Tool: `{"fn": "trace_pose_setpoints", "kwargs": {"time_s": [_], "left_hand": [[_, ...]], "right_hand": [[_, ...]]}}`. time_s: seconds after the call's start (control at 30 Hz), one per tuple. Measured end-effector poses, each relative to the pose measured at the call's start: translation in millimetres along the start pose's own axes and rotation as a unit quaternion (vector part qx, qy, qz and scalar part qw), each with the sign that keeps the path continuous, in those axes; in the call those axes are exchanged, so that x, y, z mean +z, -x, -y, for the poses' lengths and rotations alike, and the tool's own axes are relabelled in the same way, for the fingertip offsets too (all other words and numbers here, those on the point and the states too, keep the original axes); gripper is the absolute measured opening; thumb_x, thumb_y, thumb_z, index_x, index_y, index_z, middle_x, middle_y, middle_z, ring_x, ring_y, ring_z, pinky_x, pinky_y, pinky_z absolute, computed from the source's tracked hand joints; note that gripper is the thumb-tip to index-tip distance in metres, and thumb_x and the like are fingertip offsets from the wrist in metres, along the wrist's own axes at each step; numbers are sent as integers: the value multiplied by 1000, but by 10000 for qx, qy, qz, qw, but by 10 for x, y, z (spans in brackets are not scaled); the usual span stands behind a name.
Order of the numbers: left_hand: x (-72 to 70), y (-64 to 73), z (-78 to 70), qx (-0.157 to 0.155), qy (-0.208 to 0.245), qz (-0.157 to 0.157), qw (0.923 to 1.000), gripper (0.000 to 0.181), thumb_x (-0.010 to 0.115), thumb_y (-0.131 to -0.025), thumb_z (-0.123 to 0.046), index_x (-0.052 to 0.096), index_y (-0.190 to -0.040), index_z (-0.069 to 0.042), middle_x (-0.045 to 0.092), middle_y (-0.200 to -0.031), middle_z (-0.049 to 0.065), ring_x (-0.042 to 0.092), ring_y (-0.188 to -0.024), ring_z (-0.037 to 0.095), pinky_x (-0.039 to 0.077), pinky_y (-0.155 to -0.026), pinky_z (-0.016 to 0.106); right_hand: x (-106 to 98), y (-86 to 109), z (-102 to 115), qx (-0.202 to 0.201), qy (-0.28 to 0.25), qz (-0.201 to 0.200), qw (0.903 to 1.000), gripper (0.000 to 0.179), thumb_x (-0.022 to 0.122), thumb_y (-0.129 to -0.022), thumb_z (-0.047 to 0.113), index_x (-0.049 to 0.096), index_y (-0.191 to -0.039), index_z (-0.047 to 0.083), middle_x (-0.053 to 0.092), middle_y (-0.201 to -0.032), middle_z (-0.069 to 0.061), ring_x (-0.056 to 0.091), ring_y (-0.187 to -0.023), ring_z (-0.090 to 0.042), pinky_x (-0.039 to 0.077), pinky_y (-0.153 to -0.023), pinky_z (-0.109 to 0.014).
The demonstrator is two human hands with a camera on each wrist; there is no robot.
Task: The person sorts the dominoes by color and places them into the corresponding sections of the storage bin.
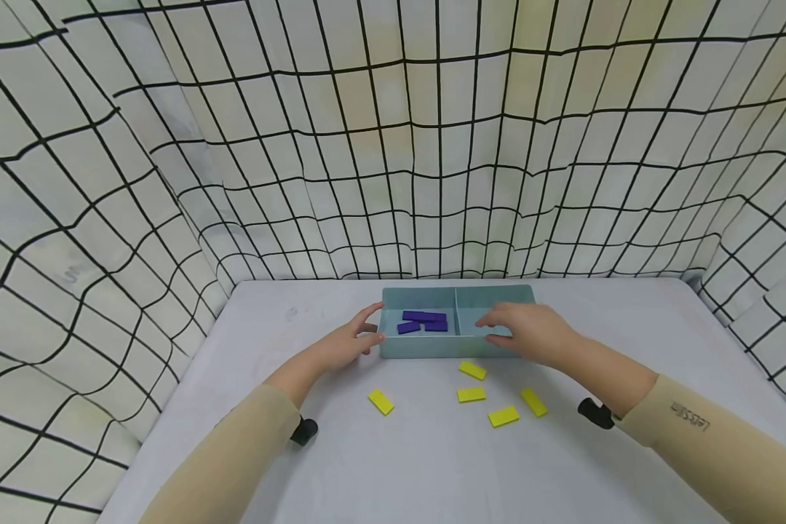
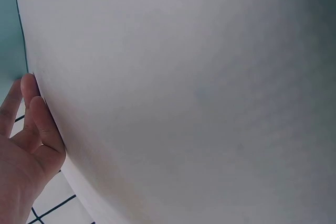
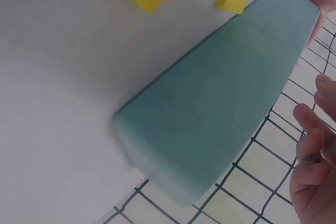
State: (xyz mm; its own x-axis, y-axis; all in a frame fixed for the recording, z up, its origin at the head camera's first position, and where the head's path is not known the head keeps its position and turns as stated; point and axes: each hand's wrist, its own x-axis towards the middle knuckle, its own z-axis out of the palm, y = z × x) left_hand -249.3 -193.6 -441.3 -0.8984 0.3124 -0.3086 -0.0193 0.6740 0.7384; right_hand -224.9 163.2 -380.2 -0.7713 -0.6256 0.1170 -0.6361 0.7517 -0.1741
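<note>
A pale blue-green two-compartment box stands toward the far side of the table. Several purple blocks lie in its left compartment; no block shows in the right one, which my hand partly covers. My left hand is at the box's left end, thumb and index finger spread and touching that end. Over the right compartment hovers my right hand, fingers loosely bent and holding nothing visible. In the right wrist view, the fingers appear beside the box's long wall.
On the table, in front of the box, lie several yellow blocks, with one yellow block apart at the left. Black netting over white panels encloses the white table at the back and sides.
</note>
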Motion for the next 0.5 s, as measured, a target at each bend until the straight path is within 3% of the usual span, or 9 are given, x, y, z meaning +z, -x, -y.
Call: {"fn": "trace_pose_setpoints", "kwargs": {"time_s": [0.33,0.5], "left_hand": [[0,-4,18,-41,3,0,10000,68,51,-100,-48,10,-154,-53,42,-152,9,63,-113,26,40,-104,57],[2,-22,37,-34,-22,-6,10000,68,51,-100,-48,9,-154,-53,42,-152,9,63,-112,26,40,-104,58]], "right_hand": [[85,395,-131,328,-2,119,9994,25,77,-87,25,75,-112,19,67,-98,7,67,-85,-14,55,-70,-32],[166,540,-194,451,-25,283,9986,25,79,-86,26,75,-110,20,70,-101,7,68,-92,-16,56,-76,-36]]}}
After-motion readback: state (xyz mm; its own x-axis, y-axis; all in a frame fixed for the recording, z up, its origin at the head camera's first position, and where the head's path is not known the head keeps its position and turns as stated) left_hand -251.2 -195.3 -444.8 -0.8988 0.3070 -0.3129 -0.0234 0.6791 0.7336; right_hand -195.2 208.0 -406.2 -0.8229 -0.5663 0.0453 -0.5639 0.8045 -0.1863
